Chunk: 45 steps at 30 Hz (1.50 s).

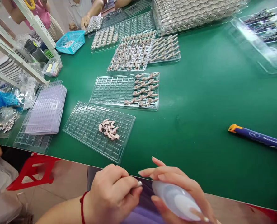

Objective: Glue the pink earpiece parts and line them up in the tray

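Observation:
My left hand [115, 189], with a red cord at the wrist, is closed in a pinch near the table's front edge. A small whitish piece [139, 184] sticks out between its thumb and forefinger; the rest is hidden by the fingers. To its right, my right hand [187, 183] is wrapped around a translucent white squeeze bottle [176, 199]. Beyond my left hand, a clear tray [80, 124] carries a loose heap of beige earbud shells [109, 129]. Behind it, another clear tray [112, 88] has earbud shells in rows at its right end.
More filled trays [131, 53] stand farther back, near a tall stack of trays [196, 15]. A blue basket [70, 42] and stacked plastic trays [46, 109] are on the left. A dark-blue pen-like tube [257, 137] lies right. Other people sit at the far side and left.

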Each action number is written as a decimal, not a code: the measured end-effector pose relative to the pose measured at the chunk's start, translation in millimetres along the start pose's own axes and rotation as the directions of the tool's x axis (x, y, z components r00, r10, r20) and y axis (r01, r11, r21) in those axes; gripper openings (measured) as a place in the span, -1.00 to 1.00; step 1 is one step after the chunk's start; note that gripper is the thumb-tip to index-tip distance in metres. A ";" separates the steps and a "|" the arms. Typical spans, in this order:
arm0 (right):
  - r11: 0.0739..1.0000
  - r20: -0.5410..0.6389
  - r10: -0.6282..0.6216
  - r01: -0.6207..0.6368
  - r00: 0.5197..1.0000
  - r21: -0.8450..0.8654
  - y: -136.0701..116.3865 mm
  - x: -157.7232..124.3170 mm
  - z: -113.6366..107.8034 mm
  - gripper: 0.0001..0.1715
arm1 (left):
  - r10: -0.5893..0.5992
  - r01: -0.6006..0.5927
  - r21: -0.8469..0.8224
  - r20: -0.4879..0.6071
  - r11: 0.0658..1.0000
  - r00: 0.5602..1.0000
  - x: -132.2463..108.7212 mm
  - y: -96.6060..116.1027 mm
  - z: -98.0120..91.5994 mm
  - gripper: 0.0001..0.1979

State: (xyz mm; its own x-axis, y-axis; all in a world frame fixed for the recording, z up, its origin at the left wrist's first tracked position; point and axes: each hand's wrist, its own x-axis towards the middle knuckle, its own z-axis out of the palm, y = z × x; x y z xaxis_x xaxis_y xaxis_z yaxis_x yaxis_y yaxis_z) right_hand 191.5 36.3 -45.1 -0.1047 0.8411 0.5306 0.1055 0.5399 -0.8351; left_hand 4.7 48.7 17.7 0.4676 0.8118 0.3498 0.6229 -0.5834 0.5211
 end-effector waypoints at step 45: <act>0.981 -0.337 0.154 -0.184 0.929 -0.061 18.6 12.3 -22.9 -0.59 | -0.049 0.053 -0.069 0.054 0.996 0.997 129.1 -91.1 -3.4 -0.91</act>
State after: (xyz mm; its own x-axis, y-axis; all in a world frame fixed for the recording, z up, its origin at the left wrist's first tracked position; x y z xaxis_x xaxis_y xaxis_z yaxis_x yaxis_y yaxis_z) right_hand 214.8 57.4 -50.8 0.2520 0.8749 0.4136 0.1830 0.3766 -0.9081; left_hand 6.2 206.7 18.1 0.4696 0.8370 0.2809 0.6024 -0.5364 0.5911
